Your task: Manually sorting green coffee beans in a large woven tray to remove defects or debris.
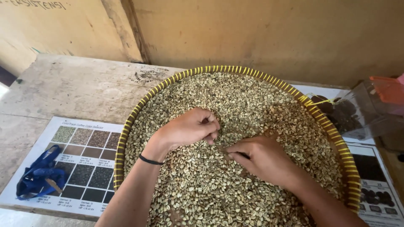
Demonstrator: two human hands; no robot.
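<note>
l hand [189, 128] curled, grip closed on beans [252, 105]; r hand [263, 157] flat, pinching beans, basket [126, 134].

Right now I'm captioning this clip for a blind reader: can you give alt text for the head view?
Two bare hands, left hand and right hand, sift through pale green beans filling a round woven tray with a yellow-striped rim. The tray sits on a worn wooden table, beside a printed colour chart with a blue strap on it.
</note>
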